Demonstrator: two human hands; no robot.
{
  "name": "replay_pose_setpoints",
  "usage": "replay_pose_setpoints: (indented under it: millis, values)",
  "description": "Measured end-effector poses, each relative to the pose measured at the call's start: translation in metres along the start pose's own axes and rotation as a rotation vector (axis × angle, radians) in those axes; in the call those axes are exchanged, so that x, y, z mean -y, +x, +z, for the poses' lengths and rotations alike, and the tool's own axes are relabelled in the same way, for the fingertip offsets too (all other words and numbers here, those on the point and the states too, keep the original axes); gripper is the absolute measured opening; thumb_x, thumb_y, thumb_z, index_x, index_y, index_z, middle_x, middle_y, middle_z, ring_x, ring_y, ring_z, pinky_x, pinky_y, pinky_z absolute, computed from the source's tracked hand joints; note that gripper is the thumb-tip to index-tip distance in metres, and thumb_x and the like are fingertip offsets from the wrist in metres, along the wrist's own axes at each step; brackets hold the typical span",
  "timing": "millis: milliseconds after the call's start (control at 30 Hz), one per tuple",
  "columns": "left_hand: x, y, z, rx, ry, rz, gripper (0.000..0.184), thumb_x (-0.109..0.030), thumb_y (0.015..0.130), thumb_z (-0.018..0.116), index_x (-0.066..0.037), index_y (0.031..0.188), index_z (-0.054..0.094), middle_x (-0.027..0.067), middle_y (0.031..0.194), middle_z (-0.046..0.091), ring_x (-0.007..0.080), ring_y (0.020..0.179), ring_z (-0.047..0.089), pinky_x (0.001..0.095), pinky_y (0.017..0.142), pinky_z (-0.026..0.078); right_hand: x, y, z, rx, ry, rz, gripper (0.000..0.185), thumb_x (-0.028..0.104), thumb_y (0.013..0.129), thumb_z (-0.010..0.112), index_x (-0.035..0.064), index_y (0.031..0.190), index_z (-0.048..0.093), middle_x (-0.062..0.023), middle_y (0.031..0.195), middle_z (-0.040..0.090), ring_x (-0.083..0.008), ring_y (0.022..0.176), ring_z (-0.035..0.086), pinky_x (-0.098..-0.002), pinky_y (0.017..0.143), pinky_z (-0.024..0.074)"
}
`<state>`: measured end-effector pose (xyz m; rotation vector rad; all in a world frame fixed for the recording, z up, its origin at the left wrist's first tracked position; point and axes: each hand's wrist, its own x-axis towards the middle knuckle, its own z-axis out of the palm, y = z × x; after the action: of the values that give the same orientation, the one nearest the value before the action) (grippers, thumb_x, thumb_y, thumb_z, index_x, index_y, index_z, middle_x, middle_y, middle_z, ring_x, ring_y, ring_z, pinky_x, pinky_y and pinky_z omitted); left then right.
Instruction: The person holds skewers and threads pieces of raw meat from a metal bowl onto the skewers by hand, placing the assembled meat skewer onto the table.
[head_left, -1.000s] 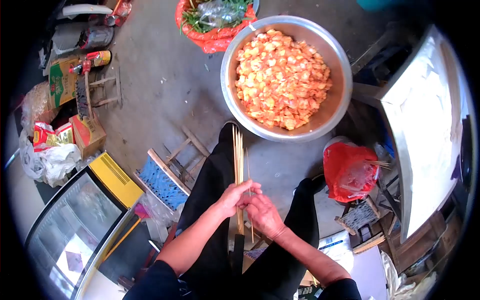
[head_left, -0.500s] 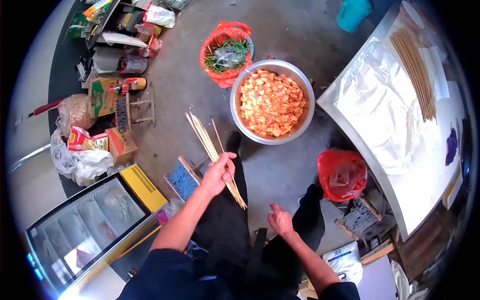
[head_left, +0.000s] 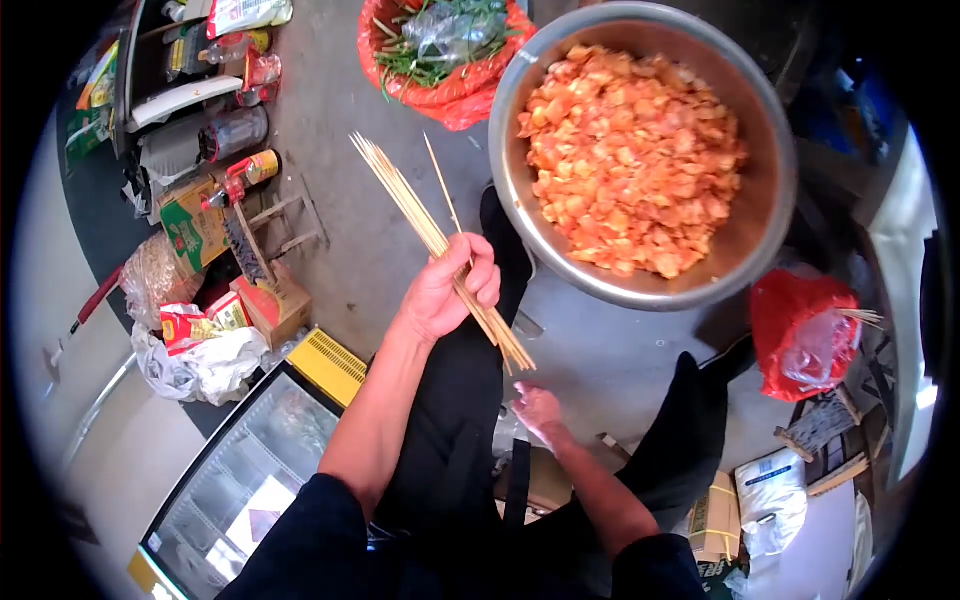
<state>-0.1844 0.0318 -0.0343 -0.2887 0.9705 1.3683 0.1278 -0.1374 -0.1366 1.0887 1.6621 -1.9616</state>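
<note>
From here, I see the right hand (head_left: 538, 408) low in the frame, just beside the skewers' lower ends; its fingers are too blurred to read. Near the centre, the left hand (head_left: 452, 285) has its fingers curled round a slanting bundle of thin, pale skewers (head_left: 413, 208), one splayed apart. They look wooden, light, stiff and easily snapped, best gripped mid-shaft, clear of the tips. Beyond, upper right, moist, soft-looking orange-red pieces (head_left: 630, 160) fill a round, smooth metal basin (head_left: 779, 190), probably heavy and slippery.

1 o'clock: bowl (head_left: 774, 190) silver-grey, meat (head_left: 632, 160) mottled orange-red | 12: leaf bag (head_left: 457, 105) red, leaves (head_left: 408, 66) green | 3: bag (head_left: 772, 335) red | 10: carton (head_left: 192, 226) green-and-brown | 8: cooler (head_left: 328, 367) yellow, black-edged | centre: sticks (head_left: 410, 203) pale tan
</note>
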Motion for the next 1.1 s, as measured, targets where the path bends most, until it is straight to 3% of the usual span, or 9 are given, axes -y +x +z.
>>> replay_pose_setpoints:
  millis: [67, 133, 333, 433, 667, 767, 967, 1067, 1100]
  values:
    - [-0.005, 0.005, 0.001, 0.028, 0.009, 0.019, 0.029, -0.033, 0.1, 0.041, -0.011, 0.103, 0.06, 0.0005, 0.064, 0.043, 0.0158, 0.059, 0.043, 0.0283, 0.053, 0.035, -0.023, 0.015, 0.059, 0.054, 0.157, 0.064, 0.035, 0.027, 0.079, 0.057, 0.0079, 0.107, 0.061, -0.0157, 0.102, 0.065, -0.0326, 0.096, 0.062, -0.0409, 0.082, 0.0503]
    - [-0.007, 0.011, 0.003, -0.004, -0.009, 0.071, 0.025, -0.028, 0.098, 0.047, -0.007, 0.101, 0.06, 0.0009, 0.062, 0.043, 0.0154, 0.058, 0.045, 0.0277, 0.053, 0.037, -0.044, 0.024, 0.116, 0.388, -0.331, -0.137, 0.04, 0.029, 0.079, 0.058, 0.0095, 0.114, 0.057, -0.0155, 0.104, 0.064, -0.033, 0.099, 0.061, -0.0416, 0.085, 0.0495]
    - [-0.01, 0.016, 0.004, -0.052, 0.018, 0.061, 0.027, -0.032, 0.099, 0.044, -0.008, 0.098, 0.057, -0.0023, 0.061, 0.038, 0.0105, 0.055, 0.041, 0.0241, 0.05, 0.033, -0.032, 0.025, 0.14, 0.507, -0.016, 0.009, 0.041, 0.027, 0.078, 0.058, 0.009, 0.115, 0.055, -0.016, 0.103, 0.065, -0.0341, 0.099, 0.061, -0.0426, 0.084, 0.0498]
    - [-0.016, 0.02, 0.013, -0.095, 0.041, 0.105, 0.025, -0.031, 0.099, 0.045, -0.009, 0.097, 0.058, -0.0028, 0.063, 0.039, 0.0088, 0.053, 0.039, 0.0232, 0.049, 0.031, -0.029, 0.022, 0.102, 0.482, -0.039, 0.022, 0.042, 0.026, 0.078, 0.058, 0.0087, 0.116, 0.054, -0.0162, 0.103, 0.065, -0.0347, 0.098, 0.061, -0.0431, 0.084, 0.0499]
    - [-0.02, 0.036, 0.043, 0.079, 0.015, 0.088, 0.021, -0.029, 0.097, 0.051, -0.009, 0.095, 0.058, -0.0022, 0.063, 0.04, 0.0068, 0.049, 0.037, 0.0217, 0.046, 0.029, -0.039, -0.02, -0.061, 0.436, -0.384, 0.256, 0.045, 0.023, 0.076, 0.059, 0.0081, 0.118, 0.051, -0.0168, 0.102, 0.065, -0.036, 0.098, 0.061, -0.0443, 0.083, 0.0503]
    - [-0.023, 0.04, 0.054, 0.152, 0.027, 0.089, 0.023, -0.03, 0.098, 0.049, -0.008, 0.094, 0.055, -0.003, 0.062, 0.038, 0.0056, 0.046, 0.035, 0.0209, 0.044, 0.028, -0.046, -0.037, -0.117, 0.489, -0.542, 0.421, 0.025, 0.017, 0.078, 0.058, 0.0034, 0.099, 0.063, -0.0174, 0.106, 0.064, -0.0363, 0.102, 0.061, -0.0474, 0.081, 0.0499]
    - [-0.032, 0.055, 0.082, 0.222, 0.135, 0.148, 0.026, -0.031, 0.1, 0.044, -0.008, 0.093, 0.052, -0.0041, 0.059, 0.034, 0.0039, 0.042, 0.029, 0.0201, 0.04, 0.025, -0.03, -0.035, -0.198, 0.61, -0.693, 0.634, 0.034, 0.014, 0.077, 0.058, 0.0063, 0.109, 0.066, -0.0179, 0.119, 0.06, -0.0389, 0.111, 0.057, -0.0503, 0.09, 0.047]
    - [-0.038, 0.062, 0.097, 0.289, 0.146, 0.19, 0.026, -0.032, 0.1, 0.043, -0.008, 0.093, 0.052, -0.0045, 0.058, 0.034, 0.0036, 0.041, 0.028, 0.0201, 0.039, 0.023, 0.003, -0.021, -0.224, 0.623, -0.757, 0.614, 0.035, 0.015, 0.076, 0.061, 0.0049, 0.109, 0.066, -0.0188, 0.119, 0.061, -0.038, 0.108, 0.059, -0.0503, 0.089, 0.0477]
    - [-0.038, 0.063, 0.099, 0.257, 0.148, 0.198, 0.028, -0.034, 0.098, 0.046, -0.008, 0.093, 0.056, -0.0056, 0.055, 0.033, 0.0035, 0.041, 0.028, 0.0215, 0.04, 0.021, 0.007, -0.015, -0.229, 0.662, -0.766, 0.56, 0.034, 0.022, 0.076, 0.061, 0.0073, 0.107, 0.066, -0.0162, 0.111, 0.065, -0.0325, 0.108, 0.06, -0.0495, 0.089, 0.0479]
